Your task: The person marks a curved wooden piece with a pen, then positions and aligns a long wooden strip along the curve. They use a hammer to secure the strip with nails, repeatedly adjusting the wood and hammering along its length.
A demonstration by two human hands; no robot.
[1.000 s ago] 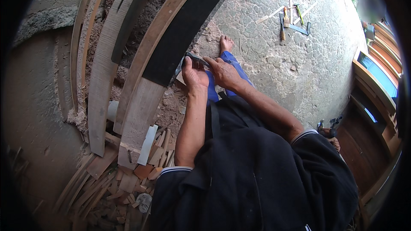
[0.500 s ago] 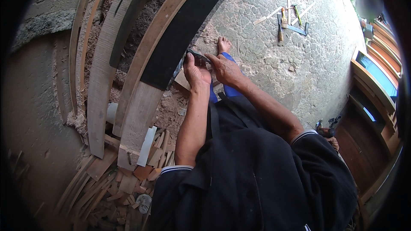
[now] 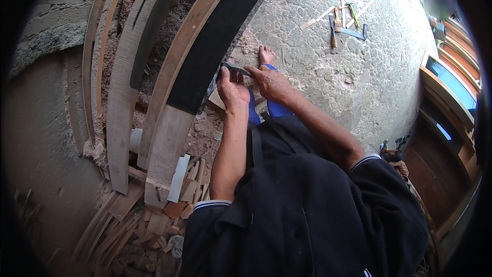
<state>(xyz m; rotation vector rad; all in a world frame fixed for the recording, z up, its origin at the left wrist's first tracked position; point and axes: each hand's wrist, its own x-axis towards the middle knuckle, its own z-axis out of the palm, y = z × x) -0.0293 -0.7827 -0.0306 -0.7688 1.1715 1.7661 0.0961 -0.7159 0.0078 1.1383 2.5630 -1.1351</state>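
A narrow dark tool with a flat, greyish blade-like part lies between my two hands, beside the dark face of a long plank. My right hand is closed on one end of it, thumb and forefinger toward my left hand. At its other end, my left hand has its fingers curled round, palm partly showing and thumb up. A small reddish patch shows under the tool in the left hand; what it is I cannot make out. The bench-like plank is black along its middle and pale wood at the near end.
More curved-looking long boards stand at left, with wood shavings between them. Wood offcuts heap at lower left. On the cracked floor ahead lie a brush, a chisel-like tool and a square. Wooden furniture stands at right.
The whole view has shifted slightly. Both hands keep their hold on the dark tool, which lies a little flatter between them.
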